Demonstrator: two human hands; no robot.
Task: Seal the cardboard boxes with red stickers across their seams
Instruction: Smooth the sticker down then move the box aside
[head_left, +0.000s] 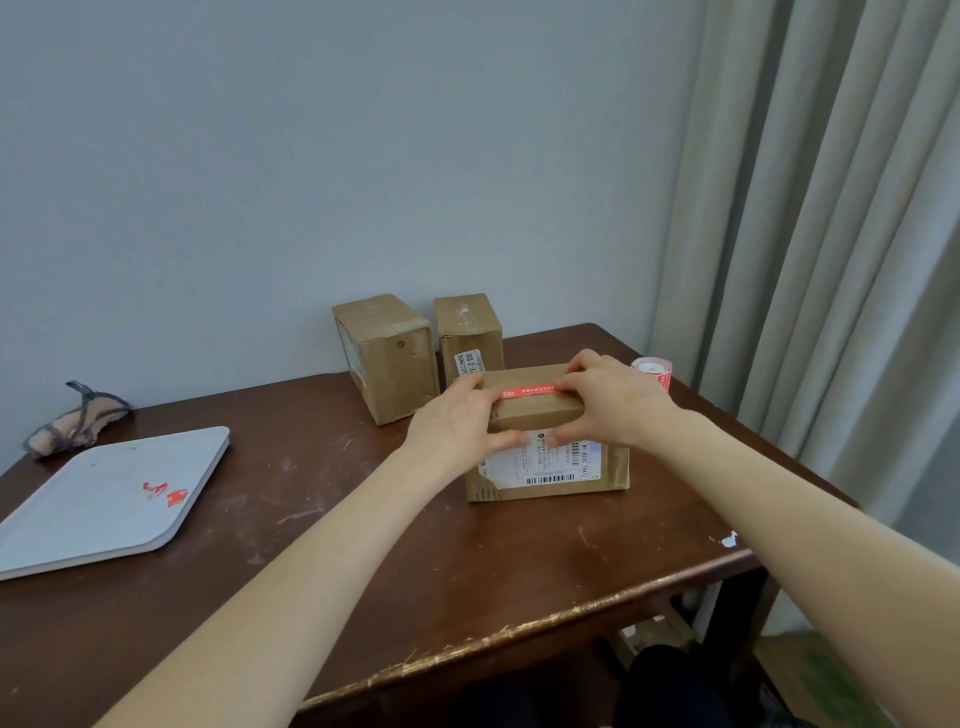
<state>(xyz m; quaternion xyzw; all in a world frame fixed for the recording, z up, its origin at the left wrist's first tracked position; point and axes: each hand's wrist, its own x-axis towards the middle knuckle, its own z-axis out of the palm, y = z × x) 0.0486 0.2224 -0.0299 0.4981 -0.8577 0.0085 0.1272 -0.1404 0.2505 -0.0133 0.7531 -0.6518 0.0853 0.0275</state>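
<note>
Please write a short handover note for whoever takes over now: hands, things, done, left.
Left hand holds the near box, fingers on the red sticker's left end.
Right hand: the same on its right end.
Sticker roll stands behind the right hand.
Done: red sticker lies across the near box's top.
Left: left back box and right back box show no red sticker.

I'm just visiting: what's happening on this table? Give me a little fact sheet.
Near box: closed, label facing the person
Red sticker: lying along the box's top
Left hand: grips the box, fingers on the sticker's left end
Right hand: same, on the right end
Back boxes: two, standing side by side
Sticker roll: behind the right hand
</note>
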